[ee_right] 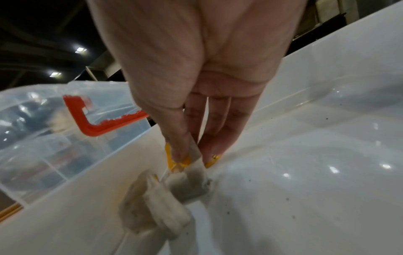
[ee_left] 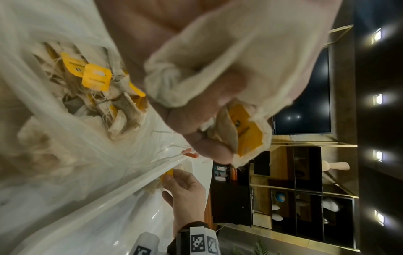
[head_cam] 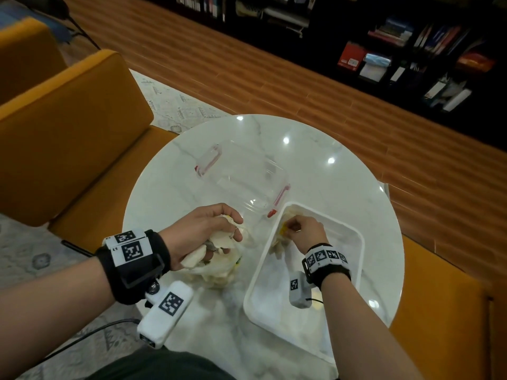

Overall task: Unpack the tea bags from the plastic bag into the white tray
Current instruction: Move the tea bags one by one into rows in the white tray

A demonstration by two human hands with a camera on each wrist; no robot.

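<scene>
left hand point(head_cam: 208, 231): nearest the person, over the mouth of the plastic bag point(head_cam: 219, 270); fingers curled round a bunched clump of tea bags point(ee_left: 218, 69), one yellow tag point(ee_left: 248, 134) pinched at the fingertips.
plastic bag: lies slumped on the marble table point(head_cam: 329, 174), just left of the tray's near-left wall; more tea bags with yellow tags point(ee_left: 96, 77) show through its mouth, so the unpacking looks partly done.
right hand point(head_cam: 304, 229): further out, down inside the white tray point(head_cam: 359, 242) at its far-left corner; thumb and fingertips point(ee_right: 179, 151) narrowed on a yellow tag, a tea bag point(ee_right: 189, 186) dangling just under them.
tea bags in tray: a small heap point(ee_right: 152, 203) against the left wall, touching or almost touching the hanging one; cannot tell which.
the relation that matters: tray lies to the right of the bag and slightly beyond it, its long axis running away and to the left; the left hand's clump must cross the tray's left wall, a short carry rightward. the right hand is already there and, by my reckoning, only needs to let go.
beyond: clear lidded container with red clips point(head_cam: 247, 176), touching or just off the tray's far corner.
</scene>
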